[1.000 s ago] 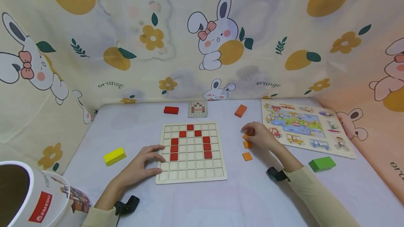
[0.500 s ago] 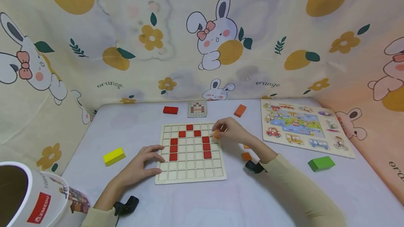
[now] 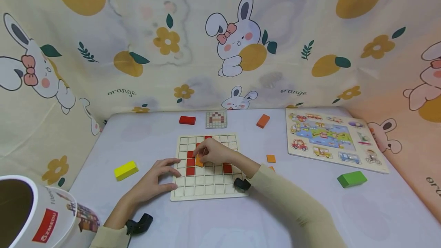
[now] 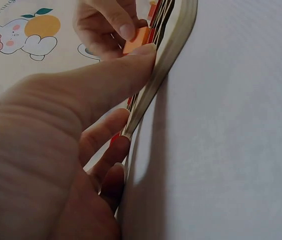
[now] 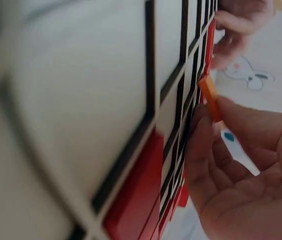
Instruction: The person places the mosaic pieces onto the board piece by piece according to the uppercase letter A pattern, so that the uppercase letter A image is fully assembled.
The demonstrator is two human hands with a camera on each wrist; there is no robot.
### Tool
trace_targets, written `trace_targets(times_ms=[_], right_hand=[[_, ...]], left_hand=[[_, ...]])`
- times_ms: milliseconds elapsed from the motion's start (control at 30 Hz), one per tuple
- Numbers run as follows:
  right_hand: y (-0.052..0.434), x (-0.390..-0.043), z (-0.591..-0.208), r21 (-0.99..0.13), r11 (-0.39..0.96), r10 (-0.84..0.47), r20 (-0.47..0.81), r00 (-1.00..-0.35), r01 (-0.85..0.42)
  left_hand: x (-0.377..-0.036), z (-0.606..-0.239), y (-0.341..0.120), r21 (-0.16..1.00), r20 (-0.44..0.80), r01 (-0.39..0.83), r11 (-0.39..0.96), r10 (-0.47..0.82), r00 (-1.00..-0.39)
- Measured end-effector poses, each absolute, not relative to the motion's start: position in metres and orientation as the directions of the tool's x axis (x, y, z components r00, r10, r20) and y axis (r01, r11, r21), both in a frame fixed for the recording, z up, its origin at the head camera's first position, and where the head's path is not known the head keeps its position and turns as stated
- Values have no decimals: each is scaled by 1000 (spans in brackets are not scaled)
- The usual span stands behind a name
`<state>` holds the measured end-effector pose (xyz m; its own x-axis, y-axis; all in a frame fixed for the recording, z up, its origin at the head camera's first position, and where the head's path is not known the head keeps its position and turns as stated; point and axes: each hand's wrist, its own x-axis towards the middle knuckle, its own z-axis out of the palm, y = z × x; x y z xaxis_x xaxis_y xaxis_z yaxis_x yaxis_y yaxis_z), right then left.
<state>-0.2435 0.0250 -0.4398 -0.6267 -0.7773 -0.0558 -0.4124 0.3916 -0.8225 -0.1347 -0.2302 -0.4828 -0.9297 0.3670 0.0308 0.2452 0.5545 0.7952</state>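
Nearest the viewer, a white cardboard tub [image 3: 31, 213] stands at the counter's [image 3: 282, 217] front left corner. Just beyond it the left hand [image 3: 156, 179] lies flat, its fingers [image 4: 106, 80] straight and pressing the left edge of the wooden grid board [image 3: 208, 186], holding nothing and seemingly steadying it. Over the middle of the board the right hand [image 3: 215, 153] pinches an orange square tile [image 3: 199, 160] between thumb and fingertips, low over an open cell just inside the arch of red tiles [image 3: 190, 162]. The step in hand looks like seating this tile; the next move would call for lowering it square to the cell walls, then letting go. To the right, two more orange tiles [image 3: 271, 159] lie loose on the counter, one partly hidden by the sleeve. Farther out sit a yellow block [image 3: 126, 170], a green block [image 3: 351, 179], a vehicle puzzle board [image 3: 330, 139], then an orange block [image 3: 263, 121], a red block [image 3: 187, 120] and a small pattern card [image 3: 216, 119] by the bunny-print curtain [image 3: 234, 41].
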Motion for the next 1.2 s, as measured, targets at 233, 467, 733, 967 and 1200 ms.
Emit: trace_targets(times_ms=[233,467,733,967,1200], right_hand=[[20,-241,-439,-804,431,-739,-54,-671,-410],[19,-238,-438,-764,497,-701,-73,-709,-412],[23,-233,-433,-704,535,-689,-44,-723,-467],[78,-231,-420,-719,523,-654,7,-756,-459],[178,-230,-426,-748,547,-550,16,-835,-375]], left_hand=[[-135,-483,-230,797,37,247,551,364,-931],[-135,-484,-230,792,33,247,558,365,-931],[-134,-483,-230,790,36,251,559,365,-930],[-134,-483,-230,800,31,242,549,364,-931],[-134,-481,-230,794,31,240,559,356,-934]])
